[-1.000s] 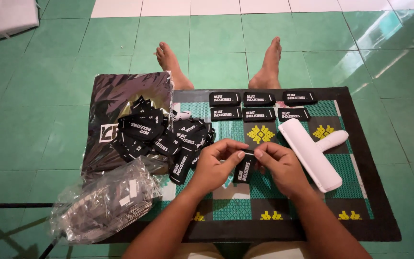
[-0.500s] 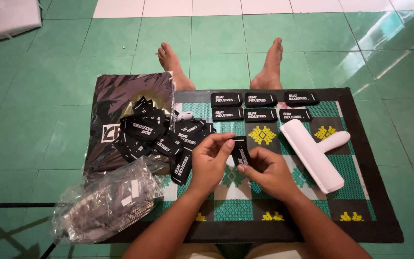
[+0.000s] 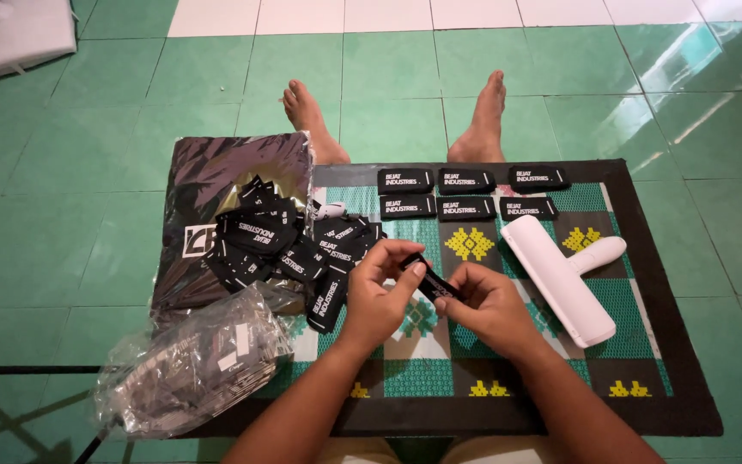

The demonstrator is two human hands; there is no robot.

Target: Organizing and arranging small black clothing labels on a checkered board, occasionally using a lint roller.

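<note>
Both my hands meet over the middle of a patterned mat. My left hand and my right hand pinch the two ends of one small black label with white print, held tilted above the mat. To the left lies a loose pile of the same black labels, partly on a dark plastic bag. Several labels sit in two neat rows at the mat's far side.
A white lint roller lies on the mat to the right of my hands. A clear crumpled plastic bag with dark contents sits at the near left. My bare feet rest on the green tiled floor beyond the mat.
My hands have shifted slightly left and up with the label, turning it from a more upright hold to a slanted one stretched between both hands.
</note>
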